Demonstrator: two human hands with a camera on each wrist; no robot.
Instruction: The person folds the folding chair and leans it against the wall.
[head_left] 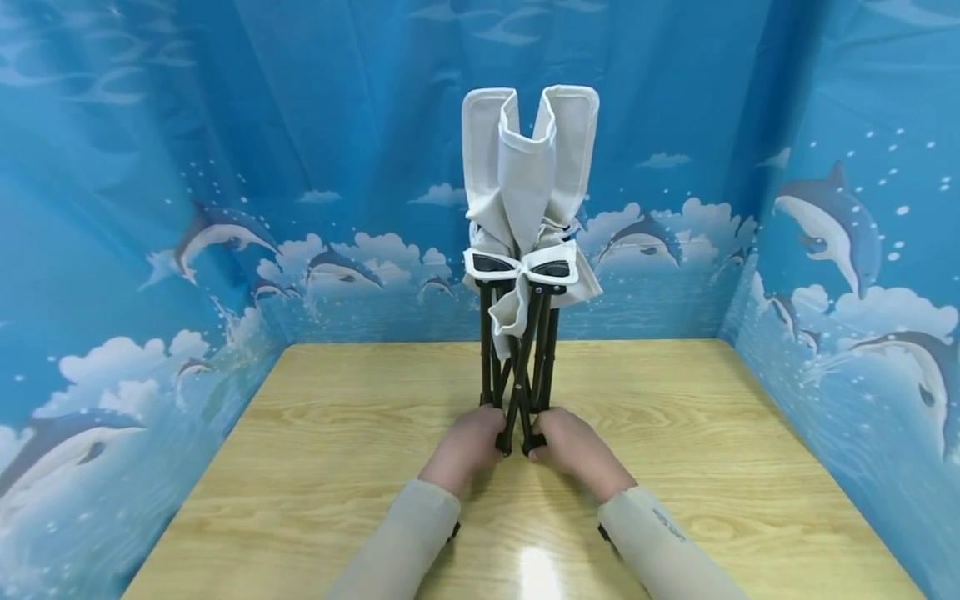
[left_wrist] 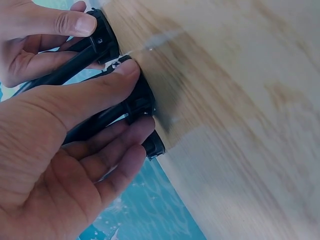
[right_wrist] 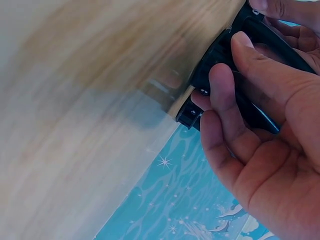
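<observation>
A folding chair stands nearly folded and upright on the wooden table, its white fabric seat [head_left: 527,179] bunched on top of crossed black legs [head_left: 519,387]. My left hand [head_left: 471,437] grips the black foot at the chair's near left. On the other side, my right hand [head_left: 572,443] holds the near right foot. The left wrist view shows my left thumb on top of a black plastic foot [left_wrist: 140,97], fingers curled beneath. In the right wrist view, thumb and fingers pinch the matching foot [right_wrist: 210,65]. Another foot [right_wrist: 189,114] shows just beyond those fingers.
The wood-grain table [head_left: 337,442] extends around the chair on all sides. Blue curtains [head_left: 360,150] printed with dolphins and clouds enclose the back, left and right. Light reflects off the table's near edge.
</observation>
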